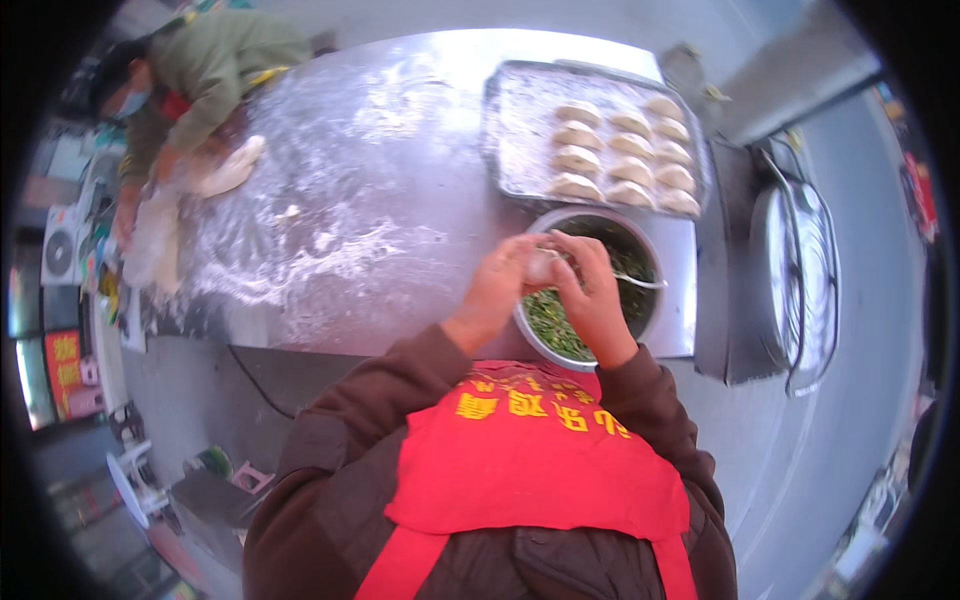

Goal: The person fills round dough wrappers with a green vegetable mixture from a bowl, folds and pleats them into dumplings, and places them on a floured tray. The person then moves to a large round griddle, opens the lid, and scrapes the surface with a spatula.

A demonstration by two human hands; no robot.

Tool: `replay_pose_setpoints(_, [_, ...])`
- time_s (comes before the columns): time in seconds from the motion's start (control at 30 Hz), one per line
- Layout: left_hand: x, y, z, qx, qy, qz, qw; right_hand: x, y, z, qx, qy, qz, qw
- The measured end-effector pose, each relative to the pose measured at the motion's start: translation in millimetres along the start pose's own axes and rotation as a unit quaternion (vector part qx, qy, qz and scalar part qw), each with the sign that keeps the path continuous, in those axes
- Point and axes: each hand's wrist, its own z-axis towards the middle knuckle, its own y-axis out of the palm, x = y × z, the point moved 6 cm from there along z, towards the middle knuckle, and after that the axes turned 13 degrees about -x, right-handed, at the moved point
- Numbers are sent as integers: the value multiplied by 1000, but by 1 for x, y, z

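Note:
Between them, my left hand (496, 281) and my right hand (589, 281) hold a small pale piece of dough (541, 265), partly covered by the fingers. Both hands are over a round metal bowl (529, 330) of chopped green filling (556, 324). A spoon (642, 283) rests in the bowl, its handle lying across the right rim. Just beyond the bowl, a floured tray (521, 112) carries several half-moon dumplings (576, 159) in three columns.
Flour covers much of the steel table (442, 262). At its far left, another person (225, 67) bends over a long roll of dough (234, 168). A dough scrap (287, 214) lies nearby. On the right stands a dark appliance (731, 300) with a round metal lid (799, 277).

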Motion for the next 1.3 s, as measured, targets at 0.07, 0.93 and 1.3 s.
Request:
replay_pose_setpoints(0.07, [9,2,-6,-8,-2,-30,1000,1,-1,-4,-25,39,29,999])
replay_pose_setpoints(0.93, [14,42,20,-110,-16,206,972,-8,-43,-23,62,-1,-44,997])
replay_pose_setpoints(1.3, [7,48,20,-144,-43,181,972,5,-72,-33,126,53,44,990])
